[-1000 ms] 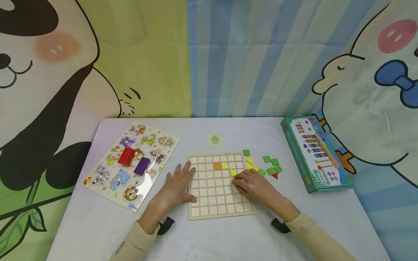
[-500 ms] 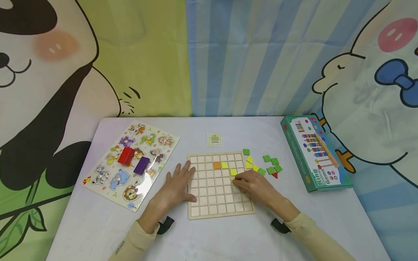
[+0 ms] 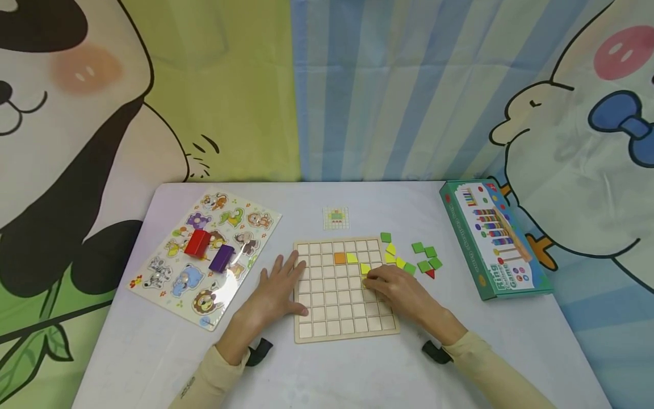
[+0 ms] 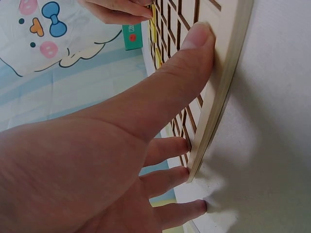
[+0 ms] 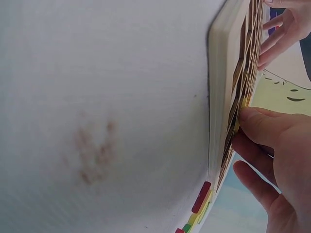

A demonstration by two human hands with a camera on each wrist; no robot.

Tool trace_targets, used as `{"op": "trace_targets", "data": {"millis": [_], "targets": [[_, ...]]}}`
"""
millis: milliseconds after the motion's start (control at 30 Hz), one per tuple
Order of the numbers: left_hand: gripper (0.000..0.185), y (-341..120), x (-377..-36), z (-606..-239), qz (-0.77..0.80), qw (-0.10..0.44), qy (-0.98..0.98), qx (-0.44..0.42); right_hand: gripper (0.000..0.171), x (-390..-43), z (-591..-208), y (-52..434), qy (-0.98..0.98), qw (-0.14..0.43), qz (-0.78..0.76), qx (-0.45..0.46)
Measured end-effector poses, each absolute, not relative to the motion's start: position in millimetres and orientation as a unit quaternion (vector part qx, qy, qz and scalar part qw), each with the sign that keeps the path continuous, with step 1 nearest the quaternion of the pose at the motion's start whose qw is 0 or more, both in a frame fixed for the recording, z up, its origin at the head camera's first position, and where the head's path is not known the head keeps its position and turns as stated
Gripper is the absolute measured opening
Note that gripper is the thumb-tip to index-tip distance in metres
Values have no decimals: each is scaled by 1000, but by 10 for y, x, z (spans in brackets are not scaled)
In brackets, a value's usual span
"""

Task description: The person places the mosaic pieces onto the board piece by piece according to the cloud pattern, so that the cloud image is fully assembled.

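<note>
Left hand (image 3: 276, 292) lies flat, fingers spread, bracing the left edge of the one grid board (image 3: 343, 288) mid-desk (image 3: 357, 375). Right hand (image 3: 395, 289) grip: fingertips curled on a yellow tile (image 3: 365, 279) on the board, looks like a pinch, mostly hidden. On board: 1 orange tile (image 3: 339, 258), 2 more yellow. Loose at right: about 6 green tiles (image 3: 426, 258), 1 red triangle (image 3: 430, 275)

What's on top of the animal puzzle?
A red block and a purple block lie on the animal puzzle. The animals beneath them are covered.
</note>
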State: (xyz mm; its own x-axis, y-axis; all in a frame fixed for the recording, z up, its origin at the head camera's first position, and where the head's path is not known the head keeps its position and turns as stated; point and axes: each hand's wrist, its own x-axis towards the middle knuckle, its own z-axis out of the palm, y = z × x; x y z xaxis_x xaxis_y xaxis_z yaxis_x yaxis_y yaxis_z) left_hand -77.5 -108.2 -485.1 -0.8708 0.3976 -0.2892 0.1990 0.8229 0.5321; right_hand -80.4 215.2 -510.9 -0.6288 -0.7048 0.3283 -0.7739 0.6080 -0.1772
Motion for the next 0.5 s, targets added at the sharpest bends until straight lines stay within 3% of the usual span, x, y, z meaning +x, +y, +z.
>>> {"op": "trace_targets", "data": {"millis": [500], "targets": [[109, -1086, -774, -4846, 252, 195, 934, 163, 27, -764, -5103, 2192, -892, 119, 156, 407]]}}
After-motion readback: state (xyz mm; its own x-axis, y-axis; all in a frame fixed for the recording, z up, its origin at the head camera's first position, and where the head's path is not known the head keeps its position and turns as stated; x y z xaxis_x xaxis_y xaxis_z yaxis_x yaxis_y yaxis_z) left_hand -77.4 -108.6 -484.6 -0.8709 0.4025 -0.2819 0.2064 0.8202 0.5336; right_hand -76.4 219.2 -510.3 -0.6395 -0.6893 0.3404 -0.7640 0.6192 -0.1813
